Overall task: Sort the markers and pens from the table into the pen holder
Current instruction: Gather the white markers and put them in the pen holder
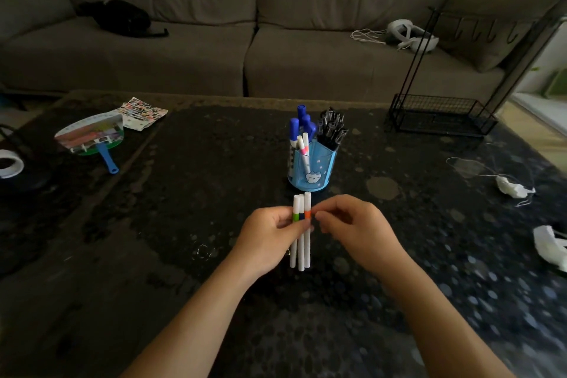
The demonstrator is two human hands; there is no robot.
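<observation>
Fingers [283,221] of the left hand [270,239] are clamped round three white markers [301,236], held upright as a bundle just in front of the holder [311,167]; gathering them side by side presumably lets one be drawn off while the others stay ready. Fingertips [319,216] of the right hand [356,224] are pinched together against the orange-banded marker at the bundle's right edge, apparently to separate it; whether they already grip it cannot be told. Coloured bands (green, dark, orange) lie just above the left thumb, perhaps kept visible for sorting. Behind the bundle, the blue holder stands on the table [214,193], its compartments already divided by kind: two white markers at the front, blue markers [302,123] behind them on the left, black pens [333,127] at the right rear. Judged from this, the bundle belongs in the front compartment. Left of the holder, well apart, lies a fan [92,135].
</observation>
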